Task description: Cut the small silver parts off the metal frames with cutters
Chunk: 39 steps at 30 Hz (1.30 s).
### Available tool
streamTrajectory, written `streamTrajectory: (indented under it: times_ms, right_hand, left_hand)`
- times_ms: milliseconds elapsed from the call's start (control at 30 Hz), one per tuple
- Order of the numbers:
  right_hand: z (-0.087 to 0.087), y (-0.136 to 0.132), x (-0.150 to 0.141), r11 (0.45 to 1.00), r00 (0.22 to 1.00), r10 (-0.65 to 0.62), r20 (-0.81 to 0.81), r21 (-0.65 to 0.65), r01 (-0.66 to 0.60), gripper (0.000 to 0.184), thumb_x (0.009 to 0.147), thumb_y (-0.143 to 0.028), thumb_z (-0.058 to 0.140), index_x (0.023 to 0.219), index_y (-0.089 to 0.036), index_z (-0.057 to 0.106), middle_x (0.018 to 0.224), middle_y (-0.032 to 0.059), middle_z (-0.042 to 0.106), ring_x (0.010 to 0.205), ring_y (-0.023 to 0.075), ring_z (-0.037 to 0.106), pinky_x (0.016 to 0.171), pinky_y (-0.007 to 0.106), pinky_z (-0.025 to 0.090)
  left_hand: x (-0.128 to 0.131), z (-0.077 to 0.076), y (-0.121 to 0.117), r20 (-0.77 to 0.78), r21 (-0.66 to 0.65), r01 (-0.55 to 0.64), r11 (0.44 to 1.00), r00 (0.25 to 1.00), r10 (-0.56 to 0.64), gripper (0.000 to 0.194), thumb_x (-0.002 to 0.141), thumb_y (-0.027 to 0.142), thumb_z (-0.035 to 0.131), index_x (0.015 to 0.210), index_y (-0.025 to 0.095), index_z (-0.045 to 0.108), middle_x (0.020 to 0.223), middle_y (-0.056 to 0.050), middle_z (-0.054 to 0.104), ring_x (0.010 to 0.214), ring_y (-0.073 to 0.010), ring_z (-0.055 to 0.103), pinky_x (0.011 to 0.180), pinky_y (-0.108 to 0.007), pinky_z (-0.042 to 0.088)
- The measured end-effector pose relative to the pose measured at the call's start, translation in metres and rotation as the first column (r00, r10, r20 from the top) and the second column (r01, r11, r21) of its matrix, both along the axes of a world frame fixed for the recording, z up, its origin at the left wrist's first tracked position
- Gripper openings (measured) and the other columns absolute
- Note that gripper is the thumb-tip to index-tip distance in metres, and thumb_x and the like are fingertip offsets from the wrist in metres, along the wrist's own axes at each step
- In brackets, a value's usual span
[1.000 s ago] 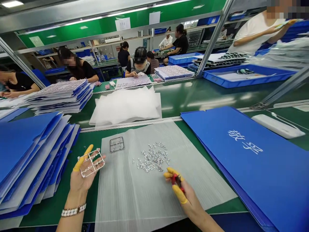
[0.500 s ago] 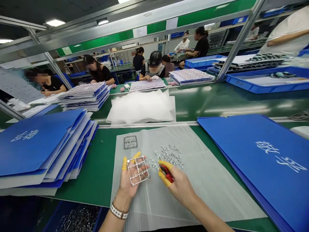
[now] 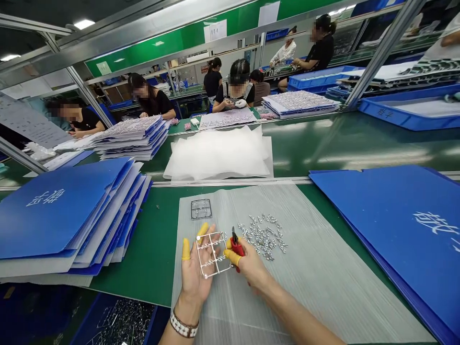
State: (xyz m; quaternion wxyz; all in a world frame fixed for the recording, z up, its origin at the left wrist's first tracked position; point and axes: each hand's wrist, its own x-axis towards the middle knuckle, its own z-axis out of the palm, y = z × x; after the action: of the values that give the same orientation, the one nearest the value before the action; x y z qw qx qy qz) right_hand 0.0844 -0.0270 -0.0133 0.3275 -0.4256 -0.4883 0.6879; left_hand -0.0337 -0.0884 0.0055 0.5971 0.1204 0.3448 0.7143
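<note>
A shiny square plastic sprue [image 3: 214, 254] with small silvery parts on its bars rests across my left hand [image 3: 196, 278], palm up, yellow finger cots on two of its fingertips. My right hand [image 3: 249, 266], also in yellow cots, is closed round red-handled nippers [image 3: 236, 244]. Their dark jaws point up and away, just right of the sprue, and the fingers are at its right edge. Beyond the hands lies a loose spread of small silvery parts [image 3: 264, 237] on a translucent sheet [image 3: 302, 287]. A second, darker-looking sprue [image 3: 201, 209] lies flat at the sheet's far left.
Blue folders with pale sheets between them [image 3: 72, 206] are stacked on the left; another blue folder pile [image 3: 391, 206] flanks the right. White sheets [image 3: 219, 153] lie across the bench ahead. A bin of sprue scraps [image 3: 122, 321] sits below left. Several people work across the line.
My right hand with the nippers has moved left from the loose parts to the sprue, and the jaws now point upward. The camera view has shifted slightly.
</note>
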Motion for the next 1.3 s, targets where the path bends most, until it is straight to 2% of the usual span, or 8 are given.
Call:
streamTrajectory:
  times_ms: [167,333,400,467,567,667,1000,1300]
  right_hand:
    - [-0.006,-0.009,-0.016,0.987,0.992,-0.128,-0.007,-0.096,0.127,0.023,0.063,-0.035,0.059,0.075,-0.020,0.045,0.060,-0.0058,0.047,0.050,0.0097,0.040,0.047,0.021,0.031]
    - [-0.003,-0.016,-0.012,0.973,0.987,0.001,0.160,0.228,-0.038,0.015,0.073,-0.029,0.052,0.083,-0.019,0.046,0.071,-0.0012,0.055,0.061,0.0144,0.052,0.057,0.025,0.040]
    - [0.008,-0.013,-0.002,0.861,0.931,0.024,0.365,0.465,-0.204,0.018,0.073,-0.021,0.052,0.090,-0.018,0.047,0.079,0.0019,0.058,0.069,0.0168,0.055,0.063,0.028,0.041]
    - [0.023,-0.010,0.006,0.678,0.812,-0.056,0.580,0.620,-0.396,0.019,0.072,-0.015,0.052,0.091,-0.017,0.050,0.083,0.0046,0.058,0.075,0.0193,0.055,0.068,0.030,0.041]
    - [0.044,-0.009,0.009,0.401,0.635,-0.160,0.756,0.638,-0.658,0.008,0.076,-0.016,0.055,0.085,-0.016,0.055,0.083,0.0067,0.058,0.078,0.0220,0.054,0.070,0.033,0.040]
    - [0.056,-0.013,0.003,0.262,0.520,-0.247,0.817,0.573,-0.776,0.007,0.078,-0.022,0.060,0.081,-0.016,0.059,0.079,0.0072,0.058,0.075,0.0232,0.052,0.067,0.034,0.038]
    - [0.052,-0.018,-0.003,0.232,0.466,-0.321,0.824,0.546,-0.805,0.016,0.075,-0.031,0.066,0.081,-0.017,0.061,0.075,0.0074,0.057,0.075,0.0254,0.051,0.066,0.037,0.035]
    - [0.054,-0.017,-0.005,0.220,0.451,-0.341,0.825,0.537,-0.814,0.019,0.074,-0.033,0.067,0.080,-0.016,0.061,0.075,0.0079,0.057,0.075,0.0257,0.051,0.066,0.038,0.036]
  left_hand:
    - [0.016,-0.005,0.004,-0.182,0.189,-0.159,0.969,0.964,0.194,0.054,0.086,0.056,0.040,0.132,0.028,0.047,0.144,-0.004,0.040,0.132,-0.0262,0.034,0.109,-0.040,0.027]
    - [0.014,-0.002,0.011,-0.134,0.144,-0.245,0.959,0.955,0.264,0.058,0.085,0.056,0.038,0.129,0.021,0.050,0.118,-0.012,0.061,0.117,-0.0297,0.051,0.103,-0.046,0.034]
    - [0.008,-0.002,0.012,-0.068,0.110,-0.263,0.958,0.960,0.272,0.063,0.083,0.061,0.036,0.128,0.019,0.052,0.113,-0.013,0.063,0.111,-0.0306,0.056,0.102,-0.047,0.035]
    - [0.004,-0.004,0.010,-0.028,0.071,-0.262,0.962,0.964,0.265,0.068,0.081,0.065,0.035,0.124,0.018,0.055,0.112,-0.013,0.064,0.108,-0.0306,0.057,0.101,-0.046,0.036]
    - [0.004,-0.010,0.007,0.009,0.028,-0.249,0.968,0.968,0.249,0.068,0.080,0.067,0.035,0.118,0.017,0.061,0.114,-0.013,0.063,0.110,-0.0295,0.056,0.099,-0.043,0.038]
    - [0.008,-0.015,0.005,0.035,0.020,-0.254,0.967,0.967,0.253,0.066,0.080,0.067,0.036,0.118,0.019,0.062,0.113,-0.013,0.064,0.111,-0.0288,0.055,0.098,-0.043,0.040]
    - [0.013,-0.015,0.003,0.051,0.043,-0.229,0.972,0.973,0.227,0.056,0.082,0.061,0.040,0.101,0.017,0.070,0.107,-0.011,0.066,0.107,-0.0263,0.057,0.099,-0.040,0.039]
    - [0.012,-0.021,0.004,0.018,0.071,-0.245,0.967,0.970,0.244,0.055,0.083,0.061,0.041,0.110,0.020,0.066,0.109,-0.009,0.066,0.111,-0.0259,0.055,0.102,-0.041,0.036]
